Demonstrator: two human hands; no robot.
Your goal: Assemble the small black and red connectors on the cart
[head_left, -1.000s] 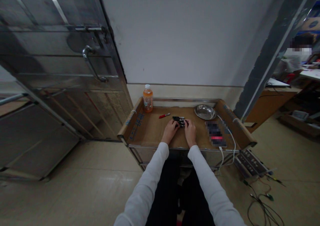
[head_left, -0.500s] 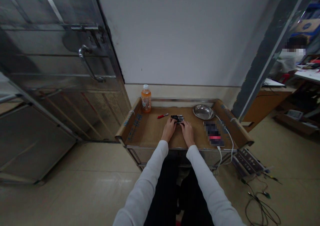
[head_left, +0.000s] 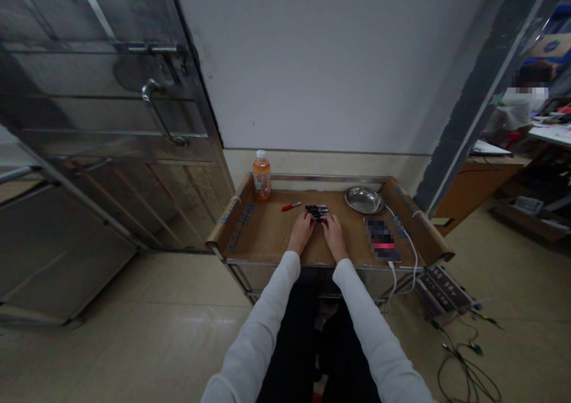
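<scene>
Several black markers (head_left: 316, 209) with pale sections lie side by side on the cardboard-lined cart top (head_left: 267, 236). My left hand (head_left: 304, 229) has its fingertips closed on the left end of the nearest black marker. At that marker's right end, my right hand (head_left: 332, 231) pinches with thumb and fingers. Both wrists rest low, close to the cart's front edge. A red marker (head_left: 291, 206) lies slantwise beyond my left hand, apart from the row. The fingers partly cover the nearest marker.
An orange drink bottle (head_left: 262, 175) stands at the back left corner. Toward the back right sits a shallow metal dish (head_left: 364, 200). A phone (head_left: 382, 239) with a white cable (head_left: 414, 248) lies at the right. Cardboard sides edge the cart. One person (head_left: 521, 102) is at the far right.
Both hands stay at the row of black markers, with only a slight shift of the fingers. The whole view has moved very slightly.
</scene>
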